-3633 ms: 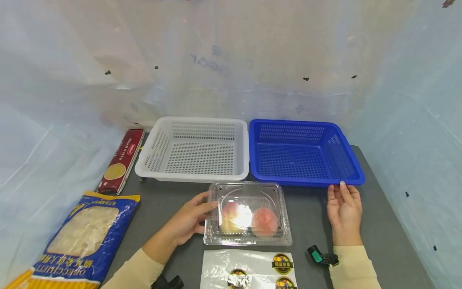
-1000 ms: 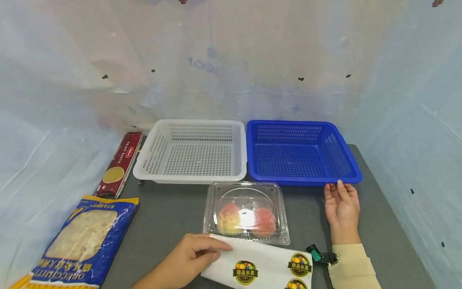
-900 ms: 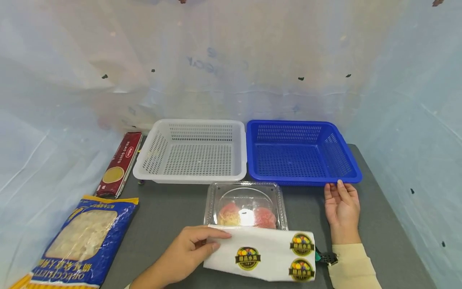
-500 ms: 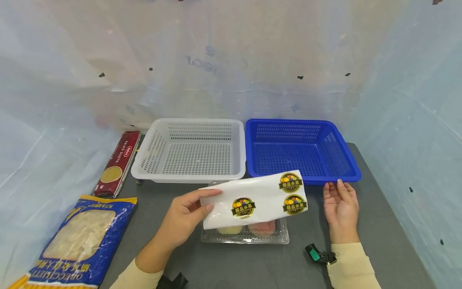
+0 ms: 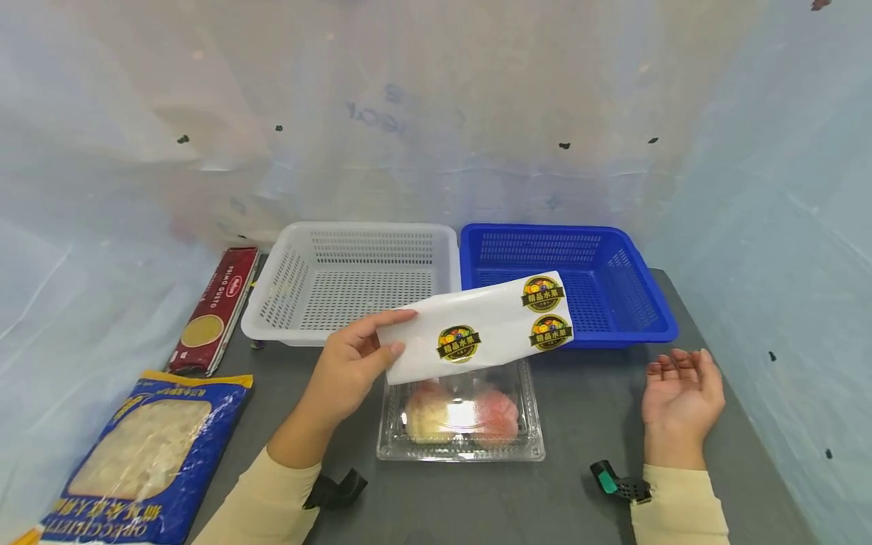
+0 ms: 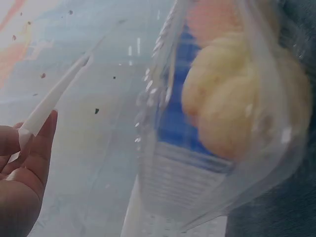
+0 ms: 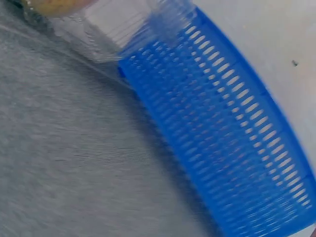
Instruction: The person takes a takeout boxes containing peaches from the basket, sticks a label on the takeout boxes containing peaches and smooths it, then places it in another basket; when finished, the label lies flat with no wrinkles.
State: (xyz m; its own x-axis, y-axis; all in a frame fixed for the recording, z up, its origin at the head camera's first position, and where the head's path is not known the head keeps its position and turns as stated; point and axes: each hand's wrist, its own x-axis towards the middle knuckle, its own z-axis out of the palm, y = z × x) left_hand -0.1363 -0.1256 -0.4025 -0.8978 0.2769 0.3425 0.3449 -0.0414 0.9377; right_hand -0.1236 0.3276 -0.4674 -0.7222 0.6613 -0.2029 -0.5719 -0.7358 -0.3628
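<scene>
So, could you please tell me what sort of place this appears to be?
Probably a makeshift, staged packing station: plastic sheeting walls a grey table on three sides, and the table holds a white basket, a blue basket and boxed fruit.

The white sheet [image 5: 490, 327] partly hides the clear box [image 5: 530, 424] and blue basket [image 5: 620, 336]; the head view crops the blue bag [image 5: 146, 454]

Red packet [image 5: 215, 311] beyond blue bag [image 5: 139, 458]
</scene>
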